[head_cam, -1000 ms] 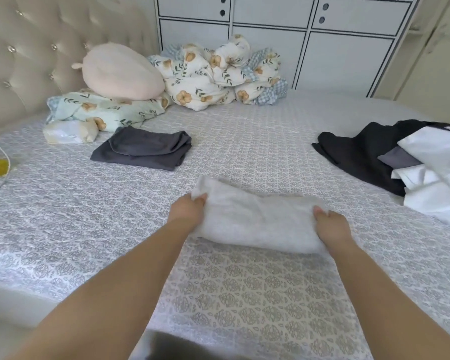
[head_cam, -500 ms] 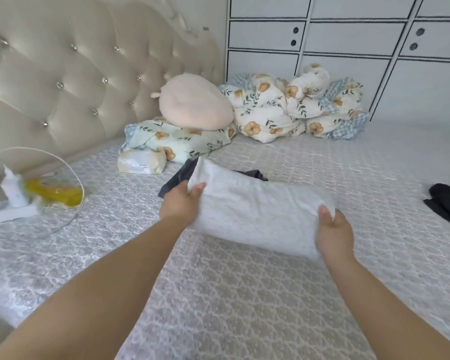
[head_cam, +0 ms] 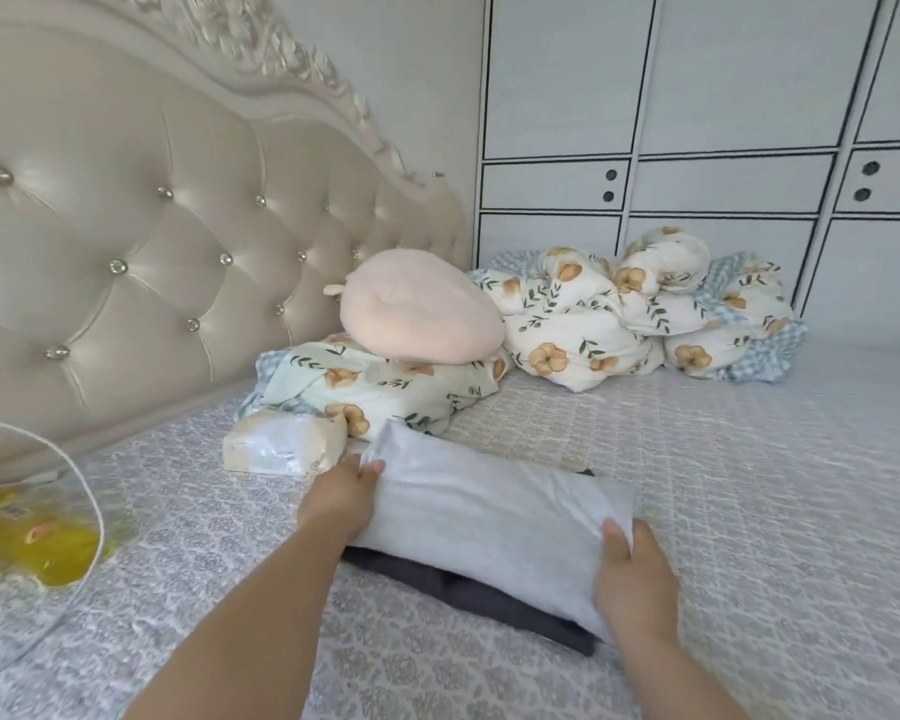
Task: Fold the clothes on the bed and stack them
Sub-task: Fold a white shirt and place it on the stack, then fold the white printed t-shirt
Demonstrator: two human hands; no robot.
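A folded white garment (head_cam: 494, 517) lies on top of a folded dark grey garment (head_cam: 494, 597) on the patterned bed (head_cam: 749, 485). My left hand (head_cam: 340, 504) grips the white garment's left end, thumb on top. My right hand (head_cam: 632, 579) grips its right end, also thumb on top. Only the near edge and a far corner of the grey garment show from under the white one.
A floral pillow (head_cam: 380, 392) with a pink plush cushion (head_cam: 422, 317) and a bundled floral duvet (head_cam: 635, 314) lie at the head. A plastic-wrapped packet (head_cam: 281, 444) sits just left of the stack. A fan with yellow blades (head_cam: 27, 527) stands left; tufted headboard (head_cam: 126, 241) behind.
Both hands carried the folded white garment left and away from me, then lowered it onto the dark grey garment. The view turned left, so the unfolded pile at right is out of sight.
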